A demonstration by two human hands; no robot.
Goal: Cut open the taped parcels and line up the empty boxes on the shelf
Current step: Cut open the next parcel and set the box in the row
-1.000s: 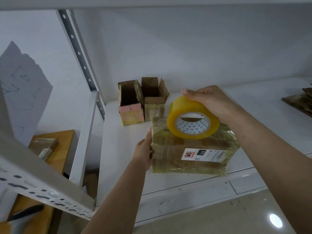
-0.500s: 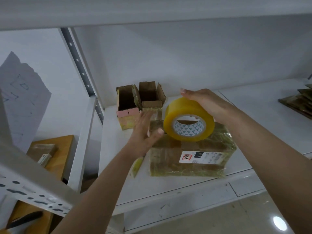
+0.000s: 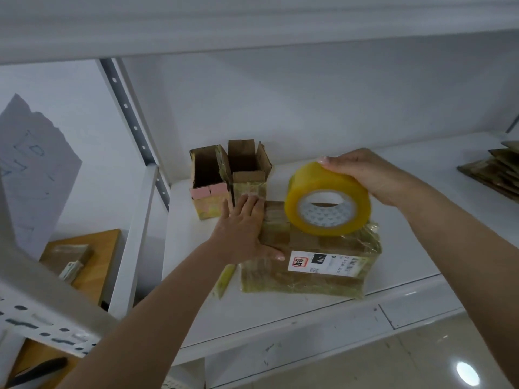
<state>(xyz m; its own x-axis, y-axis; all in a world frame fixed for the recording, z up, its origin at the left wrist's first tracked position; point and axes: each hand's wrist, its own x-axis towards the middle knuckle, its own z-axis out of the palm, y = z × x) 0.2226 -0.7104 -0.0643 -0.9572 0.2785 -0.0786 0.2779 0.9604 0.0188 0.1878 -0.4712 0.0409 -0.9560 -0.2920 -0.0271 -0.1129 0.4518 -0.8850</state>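
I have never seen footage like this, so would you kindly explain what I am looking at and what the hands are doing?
There is no machine here: a person wears a camera on the head, looking forward and down at their own bare hands. On the white shelf lies a taped parcel with a printed label. Behind it stand two opened boxes, side by side. The right hand grips a roll of yellow tape resting on the parcel. The left hand lies flat, fingers straight, against the parcel's left end. Flattened cardboard sits at far right.
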